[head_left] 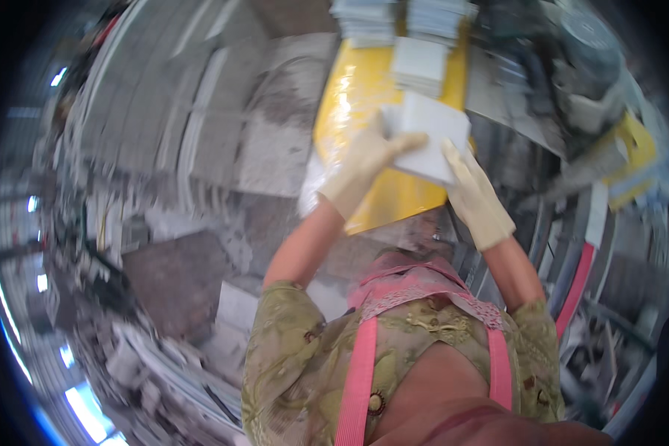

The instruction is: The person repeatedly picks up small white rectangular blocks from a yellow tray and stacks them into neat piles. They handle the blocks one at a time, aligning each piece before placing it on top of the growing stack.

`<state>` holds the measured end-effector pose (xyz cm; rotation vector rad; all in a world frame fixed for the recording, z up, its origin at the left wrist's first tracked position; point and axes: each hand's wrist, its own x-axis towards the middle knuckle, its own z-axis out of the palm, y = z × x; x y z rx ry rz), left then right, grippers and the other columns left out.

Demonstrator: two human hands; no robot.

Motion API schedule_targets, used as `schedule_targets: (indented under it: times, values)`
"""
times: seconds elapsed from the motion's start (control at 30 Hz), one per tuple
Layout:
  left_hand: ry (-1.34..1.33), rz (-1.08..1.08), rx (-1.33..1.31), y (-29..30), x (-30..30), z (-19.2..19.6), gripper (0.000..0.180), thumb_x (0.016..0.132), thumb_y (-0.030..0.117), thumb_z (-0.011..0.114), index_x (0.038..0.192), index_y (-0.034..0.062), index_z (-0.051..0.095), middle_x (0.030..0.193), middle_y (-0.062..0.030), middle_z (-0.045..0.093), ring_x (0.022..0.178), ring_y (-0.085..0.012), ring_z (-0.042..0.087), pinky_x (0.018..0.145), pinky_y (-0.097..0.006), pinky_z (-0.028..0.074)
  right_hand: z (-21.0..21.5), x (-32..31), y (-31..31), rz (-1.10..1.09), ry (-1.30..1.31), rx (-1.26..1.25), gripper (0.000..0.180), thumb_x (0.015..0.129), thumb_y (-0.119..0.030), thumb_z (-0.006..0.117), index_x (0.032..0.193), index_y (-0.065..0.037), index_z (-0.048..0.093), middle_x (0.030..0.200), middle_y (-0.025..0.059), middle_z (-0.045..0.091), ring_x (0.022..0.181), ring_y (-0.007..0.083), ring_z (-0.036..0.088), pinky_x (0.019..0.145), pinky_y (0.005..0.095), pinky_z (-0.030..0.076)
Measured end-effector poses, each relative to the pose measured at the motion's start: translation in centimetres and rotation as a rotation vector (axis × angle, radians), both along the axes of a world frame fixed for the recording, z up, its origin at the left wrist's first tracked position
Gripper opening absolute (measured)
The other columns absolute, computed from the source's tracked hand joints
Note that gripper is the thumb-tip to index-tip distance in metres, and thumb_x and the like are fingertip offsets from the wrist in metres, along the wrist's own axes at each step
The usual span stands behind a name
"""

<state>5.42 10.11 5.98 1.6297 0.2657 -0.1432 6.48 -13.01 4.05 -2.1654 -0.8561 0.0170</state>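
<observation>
A square white tile [436,128] is held between my two hands over a yellow, shiny sheet-covered surface [379,201]. My left hand [372,154], in a cream glove, grips the tile's left side with the thumb on top. On the right side, my right hand [474,187], gloved alike, closes on the edge with its fingers along it. Whether one tile or a few lie together in my grip is blurred. Just beyond stands a short stack of white tiles [419,61], and two taller stacks [364,21] sit behind it at the far end.
Large grey slabs [145,104] lean in a row at the left. At the right are a bucket-like container [591,41], a yellow piece [635,156] and metal rails [546,230]. A brown board [175,279] lies at the lower left among rubble.
</observation>
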Motion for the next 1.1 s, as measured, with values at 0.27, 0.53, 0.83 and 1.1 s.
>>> schedule_targets:
  times: [0.27, 0.53, 0.83, 1.1]
  values:
    - [-0.115, -0.174, 0.053, 1.5, 14.5, 5.7, 0.072, 0.09, 0.046, 0.066, 0.138, -0.0061, 0.051, 0.135, -0.0187, 0.058, 0.123, -0.026, 0.055, 0.107, -0.037, 0.039, 5.5, 12.6, 4.4, -0.155, 0.717, 0.715, 0.064, 0.099, -0.046, 0.057, 0.142, -0.001, 0.043, 0.13, 0.0125, 0.056, 0.118, 0.0217, 0.057, 0.096, 0.0346, 0.049]
    - [-0.095, -0.262, -0.064, 4.4, 17.5, 2.5, 0.075, 0.093, 0.056, 0.06, 0.148, 0.0067, 0.044, 0.144, -0.0137, 0.053, 0.134, -0.0244, 0.049, 0.112, -0.046, 0.037, 6.8, 18.9, 6.3, -0.201, 0.603, 0.099, 0.081, 0.094, -0.065, 0.05, 0.146, -0.002, 0.042, 0.139, 0.0128, 0.053, 0.123, 0.023, 0.055, 0.103, 0.0391, 0.045]
    - [0.215, -0.059, -0.106, 4.9, 20.6, 0.0, 0.09, 0.086, 0.072, 0.057, 0.152, 0.0133, 0.038, 0.152, -0.0136, 0.044, 0.137, -0.0347, 0.045, 0.108, -0.056, 0.037, 8.1, 17.0, 5.6, -0.213, 0.513, 0.095, 0.079, 0.093, -0.064, 0.053, 0.143, -0.002, 0.048, 0.136, 0.0143, 0.056, 0.122, 0.0242, 0.055, 0.103, 0.0419, 0.044]
    - [0.056, -0.082, -0.432, 3.9, 20.0, -1.7, 0.099, 0.081, 0.081, 0.056, 0.151, 0.0141, 0.037, 0.153, -0.0104, 0.043, 0.141, -0.0297, 0.038, 0.108, -0.051, 0.039, 2.1, 19.6, 7.0, -0.101, 0.938, 0.677, 0.077, 0.09, -0.057, 0.062, 0.141, -0.001, 0.05, 0.135, 0.0122, 0.058, 0.121, 0.0206, 0.055, 0.101, 0.0342, 0.043]
